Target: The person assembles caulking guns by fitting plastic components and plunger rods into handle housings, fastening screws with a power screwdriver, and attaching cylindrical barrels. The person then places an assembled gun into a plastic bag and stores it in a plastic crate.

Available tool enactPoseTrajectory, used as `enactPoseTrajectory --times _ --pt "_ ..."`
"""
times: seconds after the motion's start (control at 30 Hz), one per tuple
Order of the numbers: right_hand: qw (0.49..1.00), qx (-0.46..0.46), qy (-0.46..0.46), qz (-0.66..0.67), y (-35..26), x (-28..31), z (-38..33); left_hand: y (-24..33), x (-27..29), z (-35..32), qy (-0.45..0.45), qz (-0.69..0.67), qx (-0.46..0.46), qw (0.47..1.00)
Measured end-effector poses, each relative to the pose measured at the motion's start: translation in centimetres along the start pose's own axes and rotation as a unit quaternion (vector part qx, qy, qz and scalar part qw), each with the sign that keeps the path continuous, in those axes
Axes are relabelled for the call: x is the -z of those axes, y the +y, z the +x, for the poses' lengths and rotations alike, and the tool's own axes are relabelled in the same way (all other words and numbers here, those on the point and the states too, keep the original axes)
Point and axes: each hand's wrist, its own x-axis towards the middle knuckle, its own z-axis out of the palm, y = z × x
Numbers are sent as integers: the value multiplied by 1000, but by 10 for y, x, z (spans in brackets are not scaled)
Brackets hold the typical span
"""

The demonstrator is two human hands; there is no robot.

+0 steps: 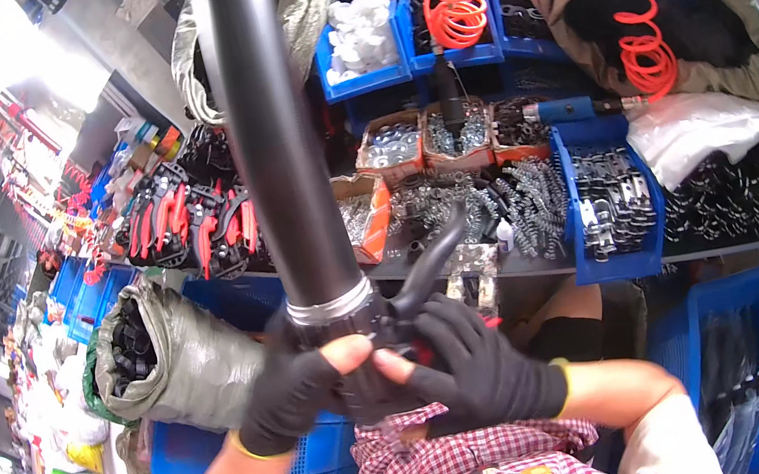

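Observation:
A long, thick black tube (272,134) rises from my lap toward the top edge, with a silver ring (331,304) around its lower end. Below the ring is a dark fitting (370,386), from which a curved black lever (431,253) sticks out to the right. My left hand (291,395), in a black glove with a bare thumb tip, is closed around the fitting's left side. From the right my right hand (484,371), gloved alike, closes on it below the lever. Both thumbs press on its front, close together. The palms hide much of the fitting.
Springs (537,209) and small metal parts cover the bench ahead. A blue bin (598,264) holds metal pieces; a blue-handled power tool (570,109) lies behind it. Orange coiled hoses (459,15) hang overhead. Red-handled tools (159,225) are piled left, above a sack (202,354) of black parts.

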Motion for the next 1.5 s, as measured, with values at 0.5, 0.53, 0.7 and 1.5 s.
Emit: enactPoseTrajectory --times 0.5,0.53,0.7,1.5 --pt "940 -320 -78 86 13 51 5 -31 -56 49 -30 -195 -252 948" --pt "943 -310 -64 105 15 49 -1 -40 -53 56 -33 -195 -246 949" --pt "583 -361 -66 725 40 46 -46 -55 -88 105 -103 -384 -211 893" --pt "601 -770 -164 -138 141 -7 -429 -134 -32 211 -197 -304 -85 928"
